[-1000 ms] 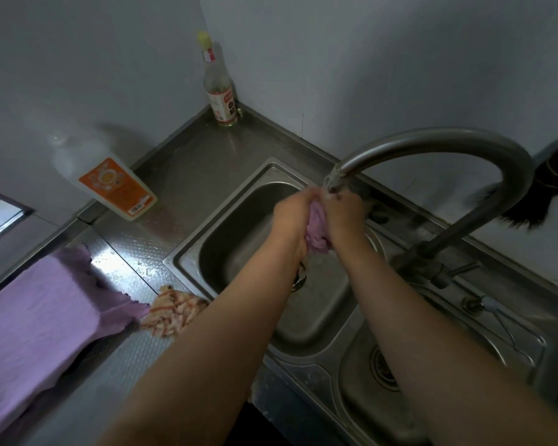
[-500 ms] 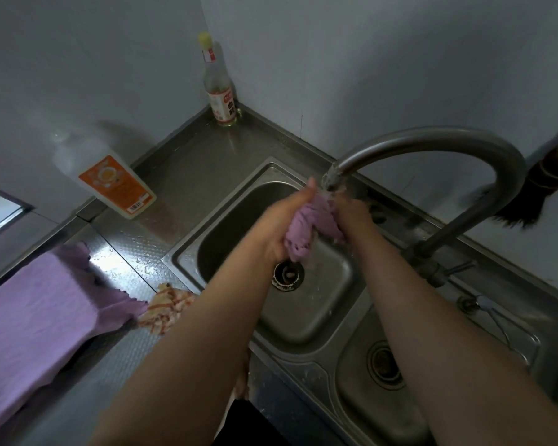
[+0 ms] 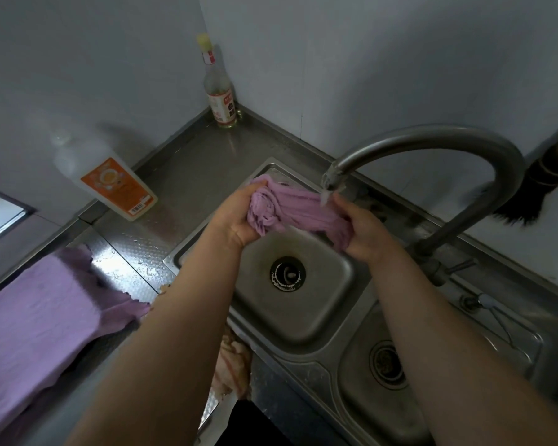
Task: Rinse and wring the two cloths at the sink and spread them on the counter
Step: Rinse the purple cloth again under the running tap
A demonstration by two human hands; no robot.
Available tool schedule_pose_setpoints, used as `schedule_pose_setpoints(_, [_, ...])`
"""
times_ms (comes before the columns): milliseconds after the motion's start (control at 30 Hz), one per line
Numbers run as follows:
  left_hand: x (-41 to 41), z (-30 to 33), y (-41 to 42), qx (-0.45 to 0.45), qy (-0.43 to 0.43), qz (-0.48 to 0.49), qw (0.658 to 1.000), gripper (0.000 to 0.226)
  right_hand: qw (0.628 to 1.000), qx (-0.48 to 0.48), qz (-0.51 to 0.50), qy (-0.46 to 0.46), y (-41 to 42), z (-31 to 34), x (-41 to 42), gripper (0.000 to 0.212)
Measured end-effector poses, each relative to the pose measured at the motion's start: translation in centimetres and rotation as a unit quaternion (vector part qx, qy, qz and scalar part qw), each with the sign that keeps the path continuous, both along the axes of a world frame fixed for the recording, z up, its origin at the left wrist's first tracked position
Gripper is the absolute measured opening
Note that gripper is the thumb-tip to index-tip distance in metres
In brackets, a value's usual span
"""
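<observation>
A wet purple cloth (image 3: 295, 209) stretches between both hands above the left sink basin (image 3: 322, 313). My left hand (image 3: 236, 217) grips its bunched left end. My right hand (image 3: 364, 231) grips the right end, just under the spout of the curved tap (image 3: 432, 136), from which water runs onto the cloth. A second purple cloth (image 3: 39, 320) lies spread on the steel counter (image 3: 187, 169) at the left.
A white bottle with an orange label (image 3: 110, 178) stands on the counter by the left wall, and a clear bottle (image 3: 219, 94) in the back corner. A smaller right basin (image 3: 361, 375) adjoins the left one. A striped rag (image 3: 232, 365) hangs at the counter's front edge. A dark brush (image 3: 529, 201) hangs at right.
My hands have moved apart, pulling the bunched purple cloth out into a stretched length under the tap. The left hand has shifted left and the right hand right.
</observation>
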State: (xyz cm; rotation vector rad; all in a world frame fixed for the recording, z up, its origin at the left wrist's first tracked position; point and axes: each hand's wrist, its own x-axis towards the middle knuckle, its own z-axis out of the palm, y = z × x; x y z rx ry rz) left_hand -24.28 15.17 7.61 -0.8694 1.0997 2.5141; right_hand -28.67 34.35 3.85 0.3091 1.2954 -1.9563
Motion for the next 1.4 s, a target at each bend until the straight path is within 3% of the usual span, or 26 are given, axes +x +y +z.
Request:
schedule_pose_setpoints(100, [-0.4,-1.5,0.9,-0.021,-0.047,0.038,0.998,0.039,0.999,-0.007,-0.050,0.000,-1.1,1.4,0.7,0.030])
schedule_pose_setpoints(167, [-0.7,-2.3,1.6,-0.047,-0.089,0.076,0.992,0.039,0.994,0.064,-0.013,0.083,-2.7,3.1,1.8,0.029])
schedule_pose_setpoints(300, [-1.3,-2.8,3.5,-0.126,-0.110,0.126,0.978,0.039,0.896,0.321,0.077,0.297,-6.5,3.9,3.5,0.049])
schedule_pose_setpoints(367, [-1.0,-2.2,5.5,-0.131,-0.107,0.092,0.981,0.041,0.863,0.393,0.047,0.313,-6.7,3.7,2.6,0.052])
schedule_pose_setpoints(434, [-0.3,-1.9,7.7,-0.093,-0.109,0.021,0.989,0.049,0.851,0.428,0.002,0.304,-5.6,4.0,0.8,0.043])
schedule_pose_setpoints(501, [0.0,-2.2,8.4,-0.084,-0.108,0.000,0.991,0.049,0.864,0.406,-0.013,0.298,-4.8,3.7,0.0,0.032])
schedule_pose_setpoints(601, [-0.7,-2.4,7.1,-0.122,-0.117,0.062,0.984,0.041,0.895,0.348,0.019,0.276,-5.8,2.9,2.2,0.039])
schedule_pose_setpoints(668, [-1.0,-2.2,6.6,-0.108,-0.100,0.079,0.986,0.038,0.879,0.370,0.036,0.300,-6.2,2.3,2.8,0.042])
schedule_pose_setpoints(835, [0.3,-2.4,7.9,-0.008,-0.037,-0.036,0.999,0.033,0.843,0.446,0.021,0.301,-2.9,0.1,-1.8,0.033])
schedule_pose_setpoints(901, [0.3,-2.0,7.2,0.032,-0.015,-0.043,0.998,0.041,0.868,0.433,0.008,0.244,-1.9,-1.2,-2.6,0.030])
schedule_pose_setpoints(935, [0.3,-2.1,6.4,0.041,-0.017,-0.035,0.998,0.044,0.892,0.416,-0.008,0.174,-1.5,-1.7,-2.7,0.032])
schedule_pose_setpoints(968, [0.3,-2.3,5.6,0.051,-0.022,-0.020,0.998,0.042,0.925,0.368,-0.022,0.087,-1.0,-2.1,-2.8,0.036])
schedule_pose_setpoints(1035, [0.6,-3.1,4.0,0.066,-0.037,0.016,0.997,0.036,0.981,0.181,-0.024,-0.070,-0.5,-2.3,-2.7,0.043])
schedule_pose_setpoints(1102, [1.4,-4.3,3.3,0.053,-0.063,0.037,0.996,0.038,0.990,0.036,-0.039,-0.128,-0.5,-1.8,-2.7,0.039])
schedule_pose_setpoints(1235, [3.1,-5.3,4.0,0.071,-0.062,0.038,0.995,0.027,0.989,-0.135,0.033,-0.055,-1.7,-0.3,-1.6,0.010])
schedule_pose_setpoints(1336, [2.9,-5.5,4.3,0.094,-0.040,0.051,0.994,0.041,0.993,-0.022,0.094,0.074,-2.2,-0.4,-0.4,0.031])
schedule_pose_setpoints(1402, [2.3,-5.3,4.4,0.108,-0.022,0.043,0.993,0.040,0.964,0.082,0.156,0.201,-2.3,0.3,0.8,0.045])
